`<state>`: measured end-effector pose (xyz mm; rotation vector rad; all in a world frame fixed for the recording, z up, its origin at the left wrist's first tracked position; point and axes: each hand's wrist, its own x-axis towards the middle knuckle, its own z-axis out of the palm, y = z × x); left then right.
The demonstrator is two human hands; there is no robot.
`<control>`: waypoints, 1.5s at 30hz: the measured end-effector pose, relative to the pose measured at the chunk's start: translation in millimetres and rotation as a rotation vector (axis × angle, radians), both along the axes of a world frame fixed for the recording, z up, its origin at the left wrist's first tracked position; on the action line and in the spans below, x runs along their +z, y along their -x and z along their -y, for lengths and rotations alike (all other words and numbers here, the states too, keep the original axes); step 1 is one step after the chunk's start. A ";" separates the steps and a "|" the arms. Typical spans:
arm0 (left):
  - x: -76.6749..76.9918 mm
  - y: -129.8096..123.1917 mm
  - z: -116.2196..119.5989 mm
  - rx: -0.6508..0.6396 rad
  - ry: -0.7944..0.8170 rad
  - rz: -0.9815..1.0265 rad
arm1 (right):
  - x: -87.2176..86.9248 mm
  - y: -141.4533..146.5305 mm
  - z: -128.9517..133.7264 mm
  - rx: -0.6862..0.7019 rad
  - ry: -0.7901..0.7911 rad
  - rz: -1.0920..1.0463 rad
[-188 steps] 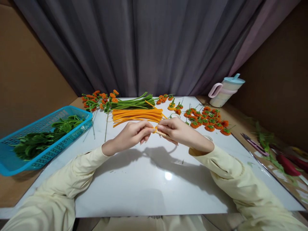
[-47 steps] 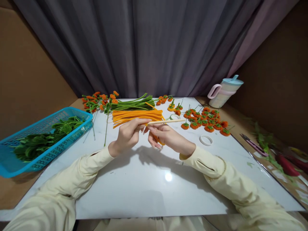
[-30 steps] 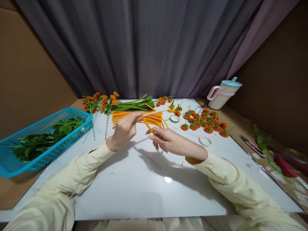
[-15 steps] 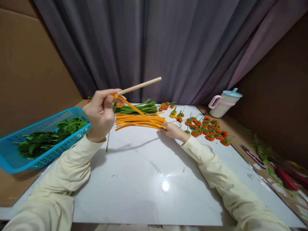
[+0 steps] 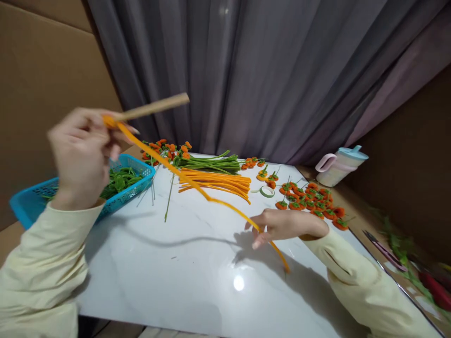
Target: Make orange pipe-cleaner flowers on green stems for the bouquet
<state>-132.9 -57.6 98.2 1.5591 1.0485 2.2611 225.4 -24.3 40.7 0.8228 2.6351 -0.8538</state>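
Observation:
Raised at the left, my left hand pinches a wooden stick with orange chenille wrapped at its end. From there a long orange chenille stem runs down to the right, slightly bent midway. My right hand is low over the table at the right, its fingers around the stem near the free end. Behind the stem, a bundle of orange chenille stems lies beside green stems. A roll of tape rests to their right.
A blue basket of green leaves stands at the left. Several orange pumpkin-like pieces lie at the right, near a lidded cup and pink-handled scissors. More orange pieces lie behind the basket.
My left hand has moved left and up with the stick. My right hand has moved right and nearer, away from the bundle, and the orange stem now stretches out between my hands.

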 end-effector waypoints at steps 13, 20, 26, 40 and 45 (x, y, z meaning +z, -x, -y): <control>-145.3 -26.5 -20.3 -0.613 0.954 0.156 | -80.9 69.7 -97.1 -0.257 -0.823 0.039; -155.6 -20.8 -24.6 -0.659 0.971 0.218 | -98.8 99.1 -122.6 -0.155 -1.004 -0.150; -161.3 -19.5 -26.2 -0.674 0.962 0.218 | -117.7 109.7 -157.1 -0.095 -1.005 -0.261; -160.2 -20.9 -24.0 -0.668 0.992 0.154 | -132.0 109.9 -176.2 -0.137 -0.945 -0.401; -157.2 -22.6 -22.3 -0.662 1.001 0.135 | -131.6 109.1 -173.6 -0.143 -0.921 -0.409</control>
